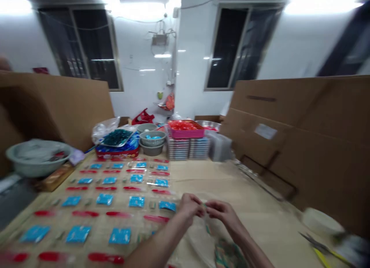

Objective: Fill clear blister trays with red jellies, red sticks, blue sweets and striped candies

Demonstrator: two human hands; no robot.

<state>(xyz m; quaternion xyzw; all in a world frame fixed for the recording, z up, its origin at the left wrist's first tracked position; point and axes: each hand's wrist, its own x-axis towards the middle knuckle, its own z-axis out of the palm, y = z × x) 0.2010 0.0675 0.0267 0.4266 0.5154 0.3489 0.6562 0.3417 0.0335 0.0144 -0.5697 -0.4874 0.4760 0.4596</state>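
My left hand [189,208] and my right hand [222,214] meet over the middle of the table, fingertips pinched close together. Something small and greenish shows between them, too blurred to name. Under my hands lies a pale, rounded, see-through sheet or dish [199,243]. A green and orange patterned bundle [228,254] sits partly behind my right forearm. Left of my hands, rows of clear packs hold blue sachets [136,201] and red plastic pieces [156,218]; my left forearm hides some of them.
A pink tray [187,134] of red pieces tops stacked clear cases [178,149] at the back. Grey bowls [152,142] stand beside it. Scissors or pliers [315,243] and a tape roll [322,221] lie at right. Cardboard walls [303,144] flank the table.
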